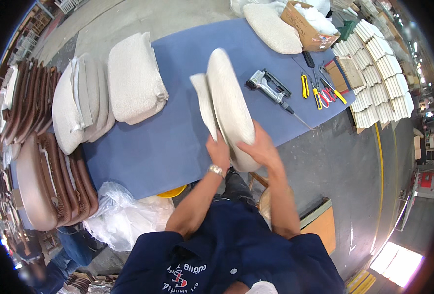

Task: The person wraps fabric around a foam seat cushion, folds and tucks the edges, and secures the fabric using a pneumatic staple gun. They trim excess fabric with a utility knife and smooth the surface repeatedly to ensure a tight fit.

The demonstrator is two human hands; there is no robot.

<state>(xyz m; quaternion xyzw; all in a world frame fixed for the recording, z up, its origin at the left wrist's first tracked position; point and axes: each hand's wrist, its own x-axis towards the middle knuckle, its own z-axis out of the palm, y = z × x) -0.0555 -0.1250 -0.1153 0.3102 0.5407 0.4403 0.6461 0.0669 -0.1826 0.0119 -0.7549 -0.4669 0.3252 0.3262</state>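
Observation:
Over the blue-covered table (143, 161) I hold a cream upholstered seat pad (229, 103) tilted up on its edge. A flap of the same cream fabric (203, 100) stands out along its left side. My left hand (218, 149), with a metal watch on the wrist, grips the lower end of the flap beside the pad. My right hand (260, 147) is closed round the pad's lower right edge, thumb across its face. To the right of the pad lies a silver staple gun (268, 85) with an air hose fitted.
Cream pads (136, 78) are stacked at the left, near brown padded seats (43, 186). Right of the staple gun lie a yellow cutter (305, 86), scissors (326, 98) and a blue-red box (338, 76). A carton (307, 29) stands at the back; plastic wrapping (124, 215) hangs at the near left.

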